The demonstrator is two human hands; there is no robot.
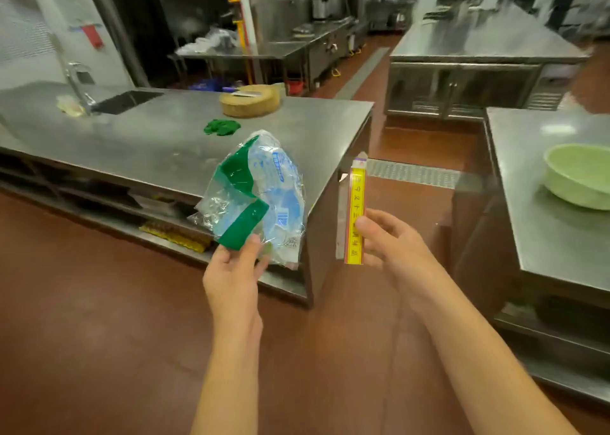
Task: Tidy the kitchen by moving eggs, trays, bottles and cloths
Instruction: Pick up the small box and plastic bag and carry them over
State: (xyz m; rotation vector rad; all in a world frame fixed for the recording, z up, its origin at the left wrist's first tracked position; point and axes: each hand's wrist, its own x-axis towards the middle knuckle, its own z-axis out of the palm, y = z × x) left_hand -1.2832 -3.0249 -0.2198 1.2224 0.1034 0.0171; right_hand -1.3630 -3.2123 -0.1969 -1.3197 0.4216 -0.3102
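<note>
Head view: both hands hold packaging above the floor.

We observe the left hand [232, 274] pinching a crumpled green-and-clear plastic bag [254, 197] by its lower edge; the right hand [392, 246] grips a narrow yellow packet [355, 213] upright. A green cloth [221, 127] lies on the steel counter [158, 144] behind.

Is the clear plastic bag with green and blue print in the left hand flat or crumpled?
Crumpled. The clear plastic bag with green and blue print shows folds and creases, bunched above the left hand pinching its lower edge.
</note>
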